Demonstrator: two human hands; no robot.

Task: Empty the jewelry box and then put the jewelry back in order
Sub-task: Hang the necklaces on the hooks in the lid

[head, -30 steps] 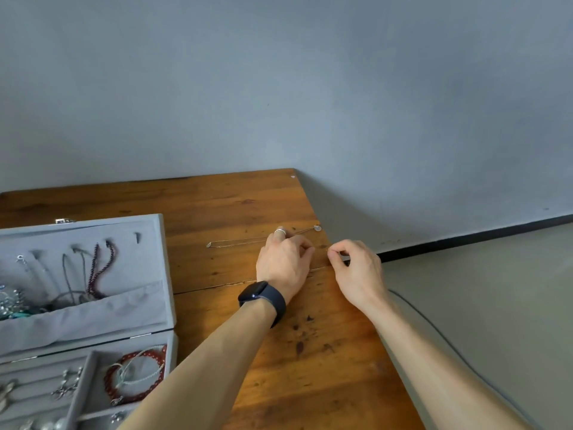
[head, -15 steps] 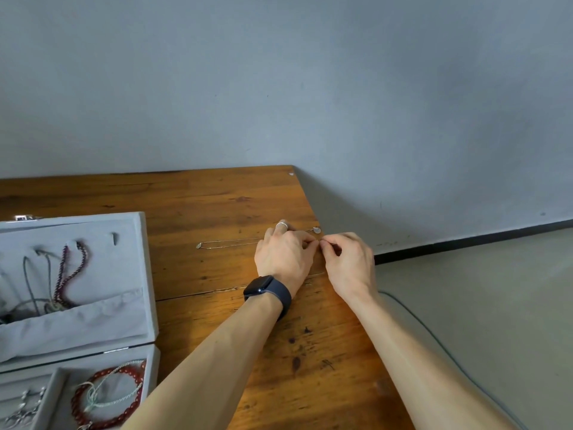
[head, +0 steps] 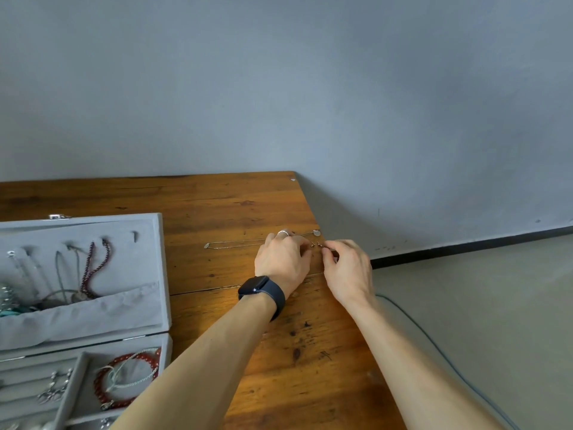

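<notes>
Right hand [head: 348,270] fingertips pinch something tiny, probably an earring [head: 319,244], too small to confirm. Left hand [head: 283,259] curled, fingertips down on the table [head: 217,197] just left of it; whether it grips anything, can't tell. Thin chain [head: 235,243] lies flat, running left from behind the left hand. Box [head: 158,274] sits open far left, bracelets [head: 127,380] in its near tray.

Soft dim daylight, glare patch on table [head: 217,308], wide-angle bending at edges.

Matt grey felt lines the jewelry box [head: 156,268]; the table [head: 217,206] is glossy, knotted wood; the chain [head: 235,243] thin metal.
</notes>
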